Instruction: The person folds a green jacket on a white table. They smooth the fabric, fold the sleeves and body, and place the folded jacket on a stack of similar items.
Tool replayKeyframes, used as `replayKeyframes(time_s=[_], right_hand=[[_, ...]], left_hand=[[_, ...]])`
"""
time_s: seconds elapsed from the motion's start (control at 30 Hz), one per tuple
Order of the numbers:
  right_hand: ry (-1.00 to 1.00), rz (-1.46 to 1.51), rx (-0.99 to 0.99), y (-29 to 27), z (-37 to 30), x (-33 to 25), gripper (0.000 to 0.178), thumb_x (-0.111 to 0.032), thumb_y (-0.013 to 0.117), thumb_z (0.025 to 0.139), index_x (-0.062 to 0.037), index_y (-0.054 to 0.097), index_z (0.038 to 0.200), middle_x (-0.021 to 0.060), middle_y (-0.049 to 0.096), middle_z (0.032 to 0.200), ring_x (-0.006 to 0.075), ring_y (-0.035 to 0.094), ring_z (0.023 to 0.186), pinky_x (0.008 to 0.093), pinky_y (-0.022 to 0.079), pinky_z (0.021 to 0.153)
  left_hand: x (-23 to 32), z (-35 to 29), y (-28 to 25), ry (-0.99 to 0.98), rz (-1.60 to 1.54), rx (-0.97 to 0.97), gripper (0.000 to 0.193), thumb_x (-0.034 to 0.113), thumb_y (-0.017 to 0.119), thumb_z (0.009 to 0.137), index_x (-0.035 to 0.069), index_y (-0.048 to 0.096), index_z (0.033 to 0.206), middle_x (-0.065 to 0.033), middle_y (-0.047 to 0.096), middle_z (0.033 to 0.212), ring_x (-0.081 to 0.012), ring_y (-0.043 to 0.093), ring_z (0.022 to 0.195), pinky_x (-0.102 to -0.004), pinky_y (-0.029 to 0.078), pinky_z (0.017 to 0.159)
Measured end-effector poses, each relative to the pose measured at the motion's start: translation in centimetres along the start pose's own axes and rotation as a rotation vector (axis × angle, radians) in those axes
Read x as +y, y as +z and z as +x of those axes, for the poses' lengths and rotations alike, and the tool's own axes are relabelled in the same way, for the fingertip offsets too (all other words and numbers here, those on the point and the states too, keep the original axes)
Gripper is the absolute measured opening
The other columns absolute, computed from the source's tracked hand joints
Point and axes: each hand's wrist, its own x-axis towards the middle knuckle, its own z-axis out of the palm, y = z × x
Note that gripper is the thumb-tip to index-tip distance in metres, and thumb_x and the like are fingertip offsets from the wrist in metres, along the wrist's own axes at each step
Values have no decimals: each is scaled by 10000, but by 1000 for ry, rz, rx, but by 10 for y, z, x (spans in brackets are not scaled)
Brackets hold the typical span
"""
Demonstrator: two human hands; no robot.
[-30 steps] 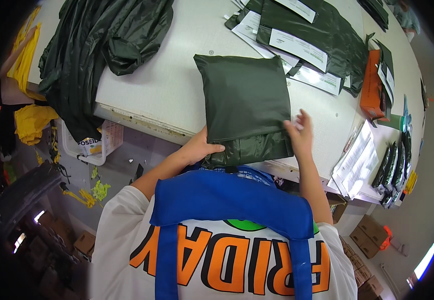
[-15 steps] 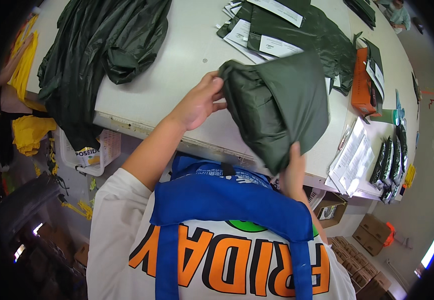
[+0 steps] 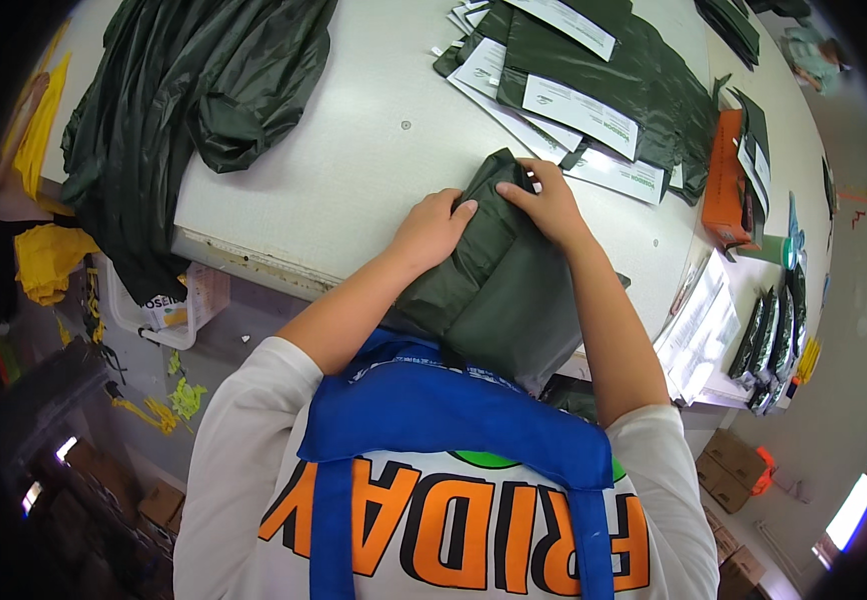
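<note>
A folded dark green bundle of thin, shiny fabric (image 3: 459,268) lies at the table's front edge, close against my body. A smoother dark green pouch (image 3: 529,315) wraps around part of it. My left hand (image 3: 436,232) grips the bundle's left side near its far end, thumb on top. My right hand (image 3: 552,205) pinches the far right corner, its thumb pressing on the fabric and the fingers curled around the edge. The underside of the bundle is hidden.
A loose dark green garment (image 3: 189,90) drapes over the table's left edge, above a white basket (image 3: 194,310). Flat green pouches (image 3: 584,95) with white cards lie at the back. On the right are an orange box (image 3: 724,185), papers (image 3: 699,325) and small dark packets (image 3: 769,335).
The bundle has come down from above the table toward my body and turned. My right hand has moved from its near corner to the far end; my left hand has shifted slightly right and nearer.
</note>
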Motion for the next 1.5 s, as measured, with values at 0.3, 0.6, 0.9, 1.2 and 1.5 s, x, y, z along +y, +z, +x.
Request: replayKeyframes(time_s=[0.3, 0.6, 0.9, 1.2, 1.5], right_hand=[[149, 416, -94, -21, -18, -25, 668, -303, 755, 763, -23, 473, 1300, 121, 528, 1232, 231, 512, 1073, 345, 433, 911], [112, 412, -87, -44, -41, -23, 441, -195, 696, 834, -44, 517, 1208, 55, 581, 1010, 154, 532, 922, 288, 449, 841], [-246, 1, 52, -44, -56, -31, 272, -163, 632, 851, 10, 583, 1055, 130, 538, 1016, 251, 531, 943, 329, 425, 855], [87, -40, -193, -59, -46, -49, 319, -271, 541, 948, 46, 558, 920, 166, 554, 770, 255, 534, 713, 329, 434, 686], [57, -255, -243, -52, -36, -65, 319, -278, 510, 945, 30, 567, 1008, 253, 591, 891, 391, 556, 863, 422, 439, 775]], left_hand=[[33, -21, -1, -143, -532, -124, 348, 316, 462, 982, -2, 589, 1044, -111, 635, 942, -177, 571, 853, -311, 451, 788], [35, -12, 7, -26, -380, -157, 289, 237, 469, 963, 1, 553, 1109, -195, 640, 906, -267, 616, 883, -342, 464, 799], [39, -23, 12, 15, -363, -26, 131, 71, 629, 830, -1, 597, 935, -149, 625, 756, -275, 616, 686, -377, 474, 637], [33, -16, 16, 130, -151, -15, 150, 69, 656, 779, 25, 632, 921, -139, 590, 879, -300, 586, 851, -372, 480, 777], [32, -22, 22, 239, -107, 50, 117, 23, 642, 770, 19, 615, 884, -157, 579, 890, -326, 573, 888, -381, 471, 789]])
